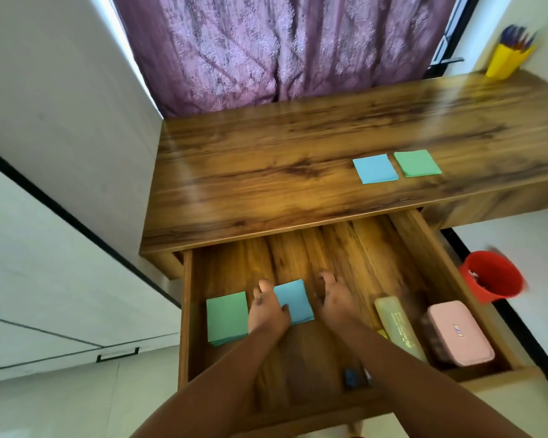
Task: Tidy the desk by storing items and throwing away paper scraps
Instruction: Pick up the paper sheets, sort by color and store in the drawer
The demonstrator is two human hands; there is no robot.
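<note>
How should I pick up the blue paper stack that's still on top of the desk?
Probably from above: the blue stack lies flat on the desk, so pinch two opposite edges. Take its left and near sides, since the green stack sits close on its right.

One head-worn camera looks steeply down and forward from above the open drawer (pixel 339 248), which fills the lower middle close up. The desk (pixel 266 172) top runs beyond toward the curtain (pixel 282 49). Both forearms enter from the bottom edge.
</note>
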